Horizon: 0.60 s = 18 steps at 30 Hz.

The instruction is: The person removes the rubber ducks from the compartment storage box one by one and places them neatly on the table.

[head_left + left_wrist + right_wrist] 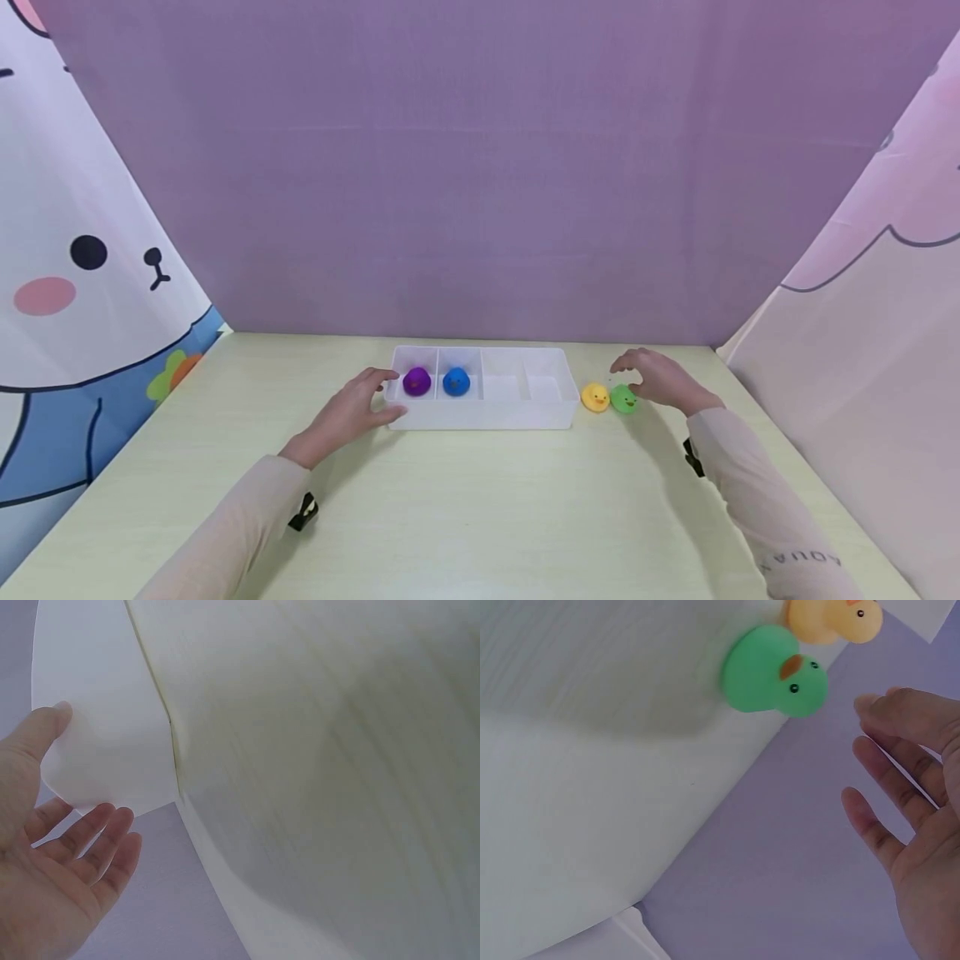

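A white compartment box (480, 416) stands on the table, a purple toy duck (417, 382) in its leftmost compartment and a blue toy duck (457, 382) in the one beside it. My left hand (348, 417) holds the box's left end, thumb on the front wall and fingers around the side; in the left wrist view, part of the index finger is hidden behind the box (105, 742). Right of the box sit a yellow duck (596, 397) and a green duck (624, 399). Close by the green duck (761, 671), my right hand (663, 382) hovers with loosely bent fingers, holding nothing.
The pale wooden table (480, 517) meets a purple cloth backdrop (480, 208) just behind the box. Printed cartoon curtains hang at the left (75, 208) and the right (870, 358). Two more box compartments (551, 387) lie right of the blue duck.
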Each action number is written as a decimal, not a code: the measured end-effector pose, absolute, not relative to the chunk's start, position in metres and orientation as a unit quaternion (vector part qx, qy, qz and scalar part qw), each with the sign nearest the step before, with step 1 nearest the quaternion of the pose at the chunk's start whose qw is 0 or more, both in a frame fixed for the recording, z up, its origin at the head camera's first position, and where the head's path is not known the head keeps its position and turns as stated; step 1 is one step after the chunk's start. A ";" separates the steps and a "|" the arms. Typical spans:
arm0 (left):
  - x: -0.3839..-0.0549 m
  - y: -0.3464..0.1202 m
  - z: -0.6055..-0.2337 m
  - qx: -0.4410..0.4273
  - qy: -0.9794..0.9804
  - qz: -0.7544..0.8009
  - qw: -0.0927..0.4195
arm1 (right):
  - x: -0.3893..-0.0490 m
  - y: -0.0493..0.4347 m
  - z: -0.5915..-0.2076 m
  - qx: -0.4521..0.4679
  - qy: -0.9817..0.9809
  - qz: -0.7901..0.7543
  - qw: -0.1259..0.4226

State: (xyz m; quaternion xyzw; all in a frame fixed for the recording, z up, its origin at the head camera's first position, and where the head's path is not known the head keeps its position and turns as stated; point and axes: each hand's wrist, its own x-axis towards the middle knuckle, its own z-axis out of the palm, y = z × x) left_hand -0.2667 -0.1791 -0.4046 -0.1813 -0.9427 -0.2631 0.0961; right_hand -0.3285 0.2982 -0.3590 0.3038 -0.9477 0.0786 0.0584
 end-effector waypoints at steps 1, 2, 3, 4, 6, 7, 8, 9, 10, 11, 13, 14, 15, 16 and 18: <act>-0.267 -0.179 -0.405 -0.182 -0.943 -0.263 0.096 | -0.329 0.296 -0.358 0.305 -0.947 0.078 0.059; -0.267 -0.179 -0.405 -0.182 -0.943 -0.263 0.095 | -0.329 0.295 -0.356 0.308 -0.946 0.077 0.061; -0.267 -0.179 -0.405 -0.182 -0.943 -0.263 0.095 | -0.329 0.292 -0.355 0.310 -0.946 0.076 0.063; -0.267 -0.179 -0.405 -0.181 -0.943 -0.261 0.094 | -0.329 0.290 -0.354 0.312 -0.945 0.076 0.065; -0.266 -0.179 -0.404 -0.180 -0.944 -0.262 0.094 | -0.329 0.284 -0.352 0.315 -0.944 0.075 0.069; -0.266 -0.179 -0.404 -0.179 -0.943 -0.263 0.093 | -0.329 0.281 -0.352 0.318 -0.943 0.073 0.071; -0.266 -0.179 -0.404 -0.180 -0.943 -0.263 0.094 | -0.329 0.278 -0.351 0.320 -0.942 0.072 0.072; -0.266 -0.179 -0.404 -0.180 -0.943 -0.264 0.094 | -0.329 0.275 -0.351 0.320 -0.942 0.071 0.073; -0.266 -0.179 -0.403 -0.180 -0.943 -0.265 0.094 | -0.329 0.271 -0.350 0.320 -0.942 0.071 0.071; -0.266 -0.179 -0.403 -0.180 -0.942 -0.265 0.095 | -0.329 0.268 -0.350 0.319 -0.943 0.072 0.069; -0.265 -0.179 -0.403 -0.181 -0.942 -0.265 0.097 | -0.329 0.261 -0.349 0.319 -0.943 0.072 0.064; -0.265 -0.179 -0.403 -0.182 -0.942 -0.264 0.098 | -0.328 0.257 -0.348 0.319 -0.943 0.072 0.061; -0.265 -0.179 -0.403 -0.181 -0.942 -0.265 0.098 | -0.328 0.254 -0.348 0.321 -0.942 0.072 0.060; -0.265 -0.179 -0.403 -0.182 -0.942 -0.265 0.099 | -0.328 0.250 -0.347 0.321 -0.943 0.073 0.058; -0.265 -0.179 -0.403 -0.181 -0.942 -0.264 0.098 | -0.328 0.243 -0.346 0.324 -0.941 0.073 0.057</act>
